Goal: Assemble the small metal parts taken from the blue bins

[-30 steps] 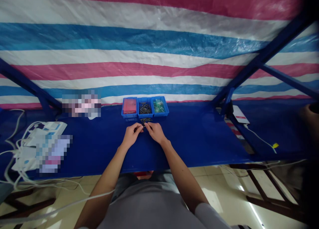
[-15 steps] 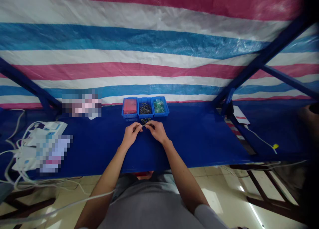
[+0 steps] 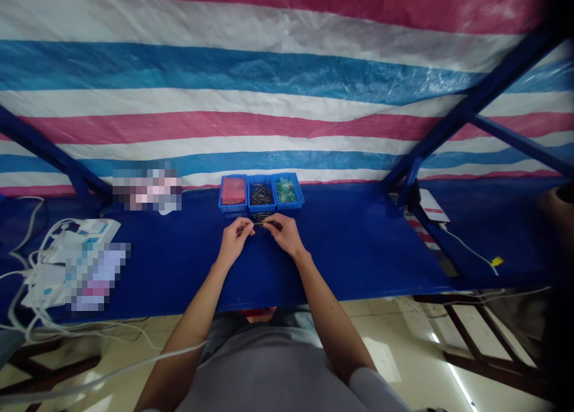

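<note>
Both hands meet over the blue table, just in front of three small bins. Between their fingertips runs a thin, pale metal screw [image 3: 259,223], its details too small to make out. My left hand [image 3: 235,235] is closed in a pinch at its left end, and my right hand [image 3: 283,232] pinches the right end. Beyond the fingers, a small heap of dark, brassy screws [image 3: 262,216] lies on the table, partly hidden. The middle blue bin [image 3: 262,208] contains many more of them. Red flat packets [image 3: 234,191] fill the left bin, and greenish clear plastic pieces [image 3: 286,191] the right one.
White power strips and tangled cables [image 3: 49,280] cover the table's left end, near a blurred-out item [image 3: 101,280]. On the right, past a gap and a blue frame post [image 3: 408,182], lies a white power bank-like box [image 3: 433,206] with a cable. A striped sheet [image 3: 287,125] hangs behind.
My fingertips have drawn slightly apart, showing more of the thin screw between them. The bins and the heap stay where they were.
</note>
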Demonstrator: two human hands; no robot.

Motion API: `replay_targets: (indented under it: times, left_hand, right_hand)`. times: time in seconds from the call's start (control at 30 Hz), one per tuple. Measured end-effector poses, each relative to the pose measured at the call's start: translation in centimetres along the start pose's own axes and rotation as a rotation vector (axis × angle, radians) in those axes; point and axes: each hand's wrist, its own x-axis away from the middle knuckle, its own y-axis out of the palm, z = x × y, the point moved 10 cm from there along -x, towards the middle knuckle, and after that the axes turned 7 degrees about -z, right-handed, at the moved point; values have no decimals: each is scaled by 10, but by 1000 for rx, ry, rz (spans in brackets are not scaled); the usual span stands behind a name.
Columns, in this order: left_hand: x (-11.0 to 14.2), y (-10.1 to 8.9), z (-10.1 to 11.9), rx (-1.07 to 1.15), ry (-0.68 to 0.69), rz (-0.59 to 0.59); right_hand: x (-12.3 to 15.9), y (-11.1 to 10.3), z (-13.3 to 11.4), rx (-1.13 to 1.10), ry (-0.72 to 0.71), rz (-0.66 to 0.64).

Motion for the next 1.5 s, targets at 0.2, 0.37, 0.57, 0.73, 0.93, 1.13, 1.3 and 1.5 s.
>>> replay_targets:
  times: [0.2,0.37,0.57,0.73,0.93,1.13,1.3,1.5]
  left_hand:
    - [0,1,-2,-4,-11,-9]
    - [0,0,-4,-10,-19,-8]
    - [0,-1,-5,-25,-16,-1]
    - [0,-1,-7,-34,-23,-3]
    - [-1,-1,-8,-45,-24,-12]
    - [-1,-1,-8,-57,-18,-16]
    - [-1,0,-5,-68,-12,-21]
    - [0,0,-4,-79,-9,-32]
  right_hand:
    - [0,0,-2,1,-7,-2]
    - [1,0,-2,15,-13,3]
    - [1,6,-3,23,-29,-19]
    - [1,8,-1,9,-19,-27]
    - [2,10,2,-8,-1,-33]
    - [1,10,-2,-6,-15,-30]
    - [1,10,-1,7,0,-41]
    - [1,11,-1,4,5,-50]
